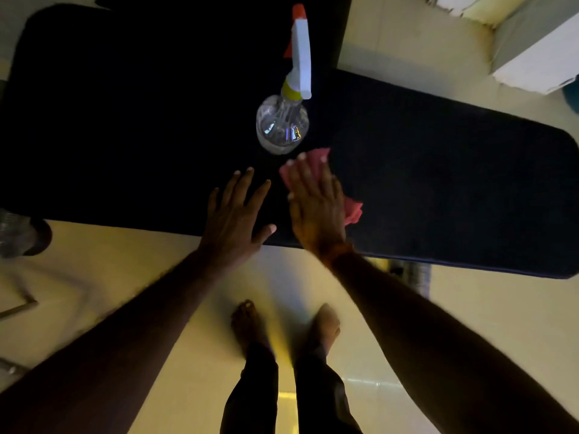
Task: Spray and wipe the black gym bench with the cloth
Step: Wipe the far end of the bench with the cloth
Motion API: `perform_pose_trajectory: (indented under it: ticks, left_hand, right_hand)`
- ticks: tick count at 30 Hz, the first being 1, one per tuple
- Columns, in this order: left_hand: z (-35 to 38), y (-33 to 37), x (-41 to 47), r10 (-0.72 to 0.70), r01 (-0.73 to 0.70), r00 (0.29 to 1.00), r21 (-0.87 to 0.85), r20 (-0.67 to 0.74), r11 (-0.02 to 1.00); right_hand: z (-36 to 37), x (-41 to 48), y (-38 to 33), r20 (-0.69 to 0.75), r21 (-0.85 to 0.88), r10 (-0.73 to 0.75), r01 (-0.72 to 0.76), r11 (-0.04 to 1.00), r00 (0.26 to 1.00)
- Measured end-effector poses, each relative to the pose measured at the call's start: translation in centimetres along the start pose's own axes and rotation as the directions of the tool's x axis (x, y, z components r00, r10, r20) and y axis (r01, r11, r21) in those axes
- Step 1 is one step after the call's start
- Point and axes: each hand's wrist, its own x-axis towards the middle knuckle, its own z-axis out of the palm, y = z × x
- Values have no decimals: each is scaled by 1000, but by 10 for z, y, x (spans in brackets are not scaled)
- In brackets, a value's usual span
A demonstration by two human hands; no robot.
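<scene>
Black padding covers the gym bench (438,183), whose surface runs across the upper half of the view from the left edge to a rounded end at the right. A pink-red cloth (354,211) lies on that surface near its front edge, close to the middle of the view, mostly hidden under the right grip (316,211). This bare hand lies flat on the cloth with its fingers straight and close together. It presses down on the cloth and does not clutch it, and cloth shows beyond the fingertips and at the outer side of the palm. Just beside it, the left grip (235,220) rests palm down on the bare padding with fingers spread and thumb out, holding nothing; the two are near each other but apart.

Just beyond the fingertips a clear plastic spray bottle (283,120) stands upright on the surface, close to the cloth's far edge. It has a yellow collar and a white trigger head (300,57) tipped with an orange nozzle.

Below the bench's front edge is a pale tiled floor (125,261), on which the person's two bare feet (247,321) stand under dark trouser legs. At the left edge a round metallic object (18,233) is too blurred to name, and a white and grey box (532,48) sits at the upper right
</scene>
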Motion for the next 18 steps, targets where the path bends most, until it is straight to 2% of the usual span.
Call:
perform_pose_trajectory:
  ticks: [2,4,5,6,8,9,10,13,14,15,16,18]
  left_hand:
    - [-1,2,-1,-3,3,1000,-2,-7,1000]
    - [-4,5,-1,-11,11,1000,16,-5,1000]
    - [-4,7,-1,-15,16,1000,25,-1,1000]
    - [-4,8,0,-19,19,1000,31,1,999]
    - [-3,7,2,-20,20,1000,37,-2,999]
    - [-2,7,2,-21,21,1000,36,-1,999]
    - [0,8,1,-24,24,1000,32,-2,999]
    - [1,16,-2,-55,55,998,5,12,998]
    - [0,20,-1,-60,60,998,-4,23,998]
    - [-2,24,1,-61,62,998,-11,29,998]
    - [-4,27,3,-59,60,998,-20,30,998]
    - [-10,31,8,-60,61,998,-55,21,997]
  right_hand:
    - [5,-41,4,76,-48,-233,237,970,969]
    - [0,-57,29,97,-99,-329,338,936,939]
    - [-3,-51,39,75,-135,-297,305,943,952]
    - [-6,-39,46,43,-138,-206,210,968,978]
    - [-7,-14,41,-20,-83,61,-62,995,998]
    - [-3,-12,31,-33,-49,137,-138,989,990]
    - [2,-18,20,-39,-18,138,-139,990,990]
    - [12,-59,21,39,-19,-134,134,991,990]
    - [8,-63,34,63,-41,-172,175,984,983]
    - [2,-62,47,60,-79,-157,161,984,986]
    - [-5,-56,57,46,-105,-78,83,991,996]
    - [-20,-37,64,49,-88,167,-162,983,985]
